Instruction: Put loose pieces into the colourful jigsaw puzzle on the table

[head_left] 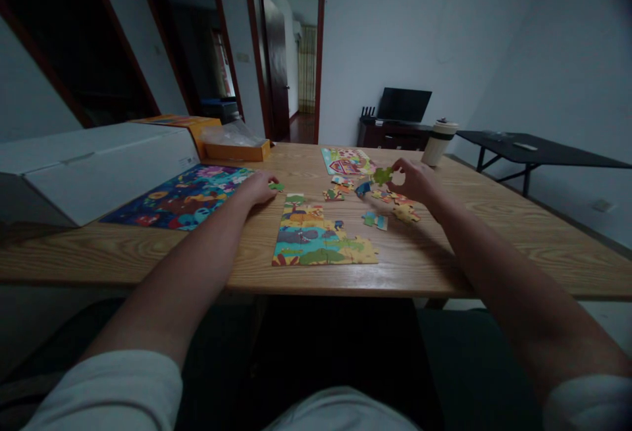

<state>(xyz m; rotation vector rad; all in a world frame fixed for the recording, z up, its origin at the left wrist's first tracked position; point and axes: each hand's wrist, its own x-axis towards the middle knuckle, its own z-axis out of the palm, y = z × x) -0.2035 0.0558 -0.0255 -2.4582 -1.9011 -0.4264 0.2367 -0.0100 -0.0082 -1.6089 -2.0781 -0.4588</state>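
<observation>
A wide wooden tabletop [494, 247] fills the middle. A big white box [93, 164] sits at nine o'clock, with a dark finished puzzle [182, 197] beside it. The half-built puzzle [318, 237] lies in the middle. A cup [439, 143] stands at one o'clock. The left hand [257, 187] rests flat, fingers touching a small green piece [276, 186]. The right hand [417, 181] pinches a green puzzle piece [382, 176] above the loose pieces [390, 207] at twelve o'clock.
</observation>
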